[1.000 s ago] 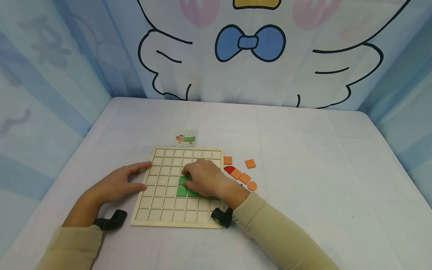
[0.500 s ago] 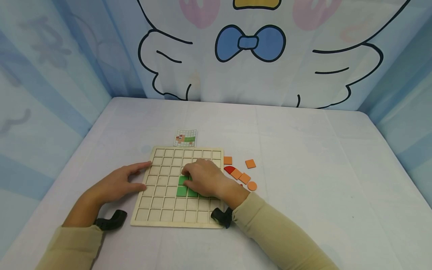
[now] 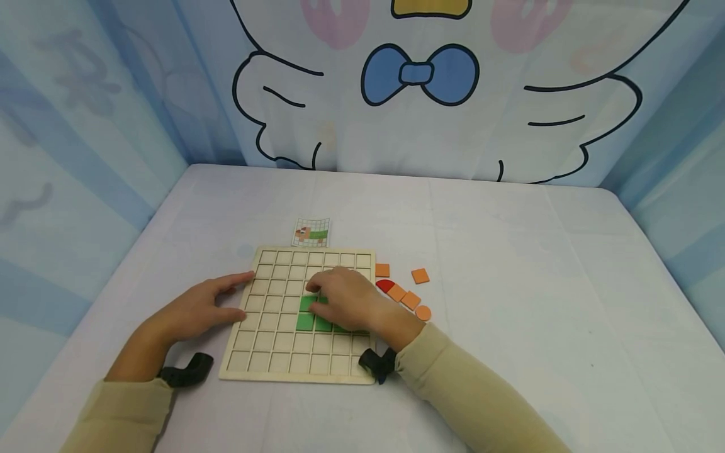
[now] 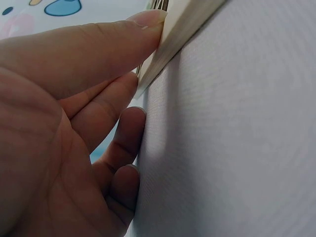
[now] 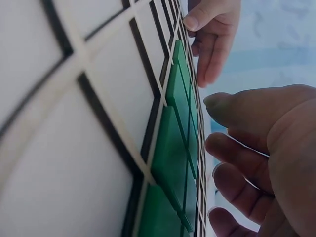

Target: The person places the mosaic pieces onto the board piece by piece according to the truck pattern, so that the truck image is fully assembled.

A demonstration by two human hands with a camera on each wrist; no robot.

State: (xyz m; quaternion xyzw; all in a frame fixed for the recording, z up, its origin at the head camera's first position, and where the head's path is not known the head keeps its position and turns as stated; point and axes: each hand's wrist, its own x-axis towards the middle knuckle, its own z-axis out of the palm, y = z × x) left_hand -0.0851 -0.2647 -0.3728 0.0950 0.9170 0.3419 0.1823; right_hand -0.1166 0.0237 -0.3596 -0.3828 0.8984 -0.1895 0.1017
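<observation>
A pale wooden grid board (image 3: 266,340) lies on the white table. My left hand (image 3: 192,308) rests at its left side, thumb and fingertips at the edge; the left wrist view shows the thumb (image 4: 98,49) against the board's side. My right hand (image 3: 351,299) is over the middle of the board, fingers loosely bent. In the right wrist view its fingertips (image 5: 224,143) hover just off the green tiles (image 5: 170,148), with nothing between thumb and fingers. These square tiles sit side by side in the grid cells, partly hidden under the hand in the head view.
Several orange square tiles (image 3: 420,275), an orange round piece (image 3: 423,313) and a red curved piece (image 3: 385,285) lie right of the board. A small picture card (image 3: 311,233) with a gridded design lies behind it. Printed curtains surround the table.
My right hand has shifted very slightly to the right over the green tiles, its forearm now covering a small red bit that showed before. The left hand stays at the board's edge.
</observation>
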